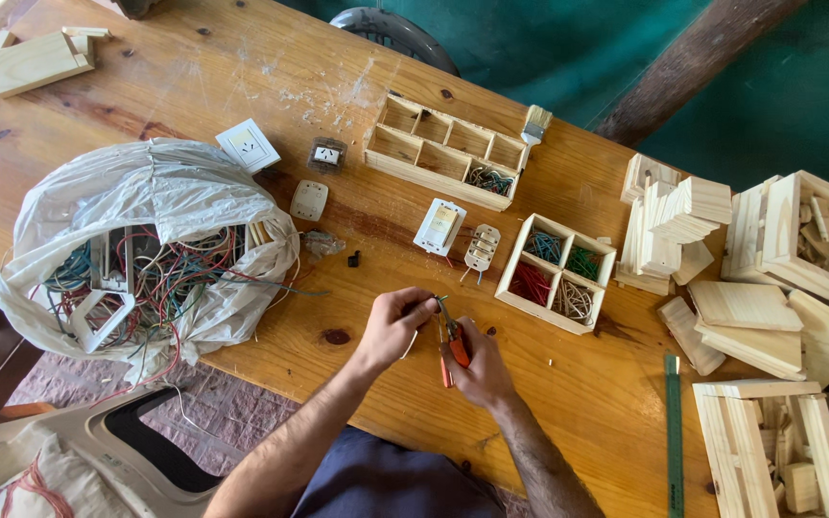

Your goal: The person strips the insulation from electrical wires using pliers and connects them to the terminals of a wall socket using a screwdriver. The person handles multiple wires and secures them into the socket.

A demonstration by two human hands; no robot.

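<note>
My right hand (477, 369) grips a pair of orange-handled pliers (450, 338) above the wooden table (271, 96). Its jaws point up toward my left hand (393, 324). My left hand pinches a short piece of wire at the pliers' tip; the wire itself is too small to make out. Just beyond my hands a small four-part wooden box (556, 272) holds sorted blue, green, red and pale wires. Two white switch parts (440, 226) (482, 247) lie next to it.
A white plastic bag (146, 240) full of tangled wires and switch frames sits at the left. A longer divided wooden tray (445, 151), a paintbrush (534, 123), wall plates (248, 145), stacked wood pieces (674, 225), crates (808, 235) and a green ruler (674, 432) lie around.
</note>
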